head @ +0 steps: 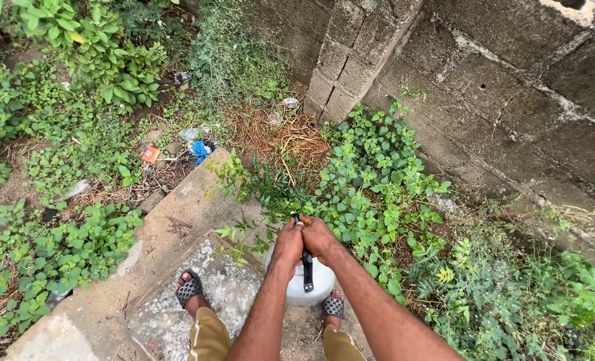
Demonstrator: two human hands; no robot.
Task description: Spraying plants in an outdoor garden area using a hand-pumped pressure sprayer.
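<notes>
Together, both hands (304,239) clasp black pump handle (307,267) over white tank (314,287).

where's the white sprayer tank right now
In the head view the white sprayer tank stands low and centre on the concrete slab, between the person's sandalled feet, directly under the left hand and right hand clasped on its black pump handle.

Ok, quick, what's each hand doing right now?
Left hand: closed on the black pump handle of the white sprayer tank.
Right hand: closed on the same handle top, beside the left.
</notes>
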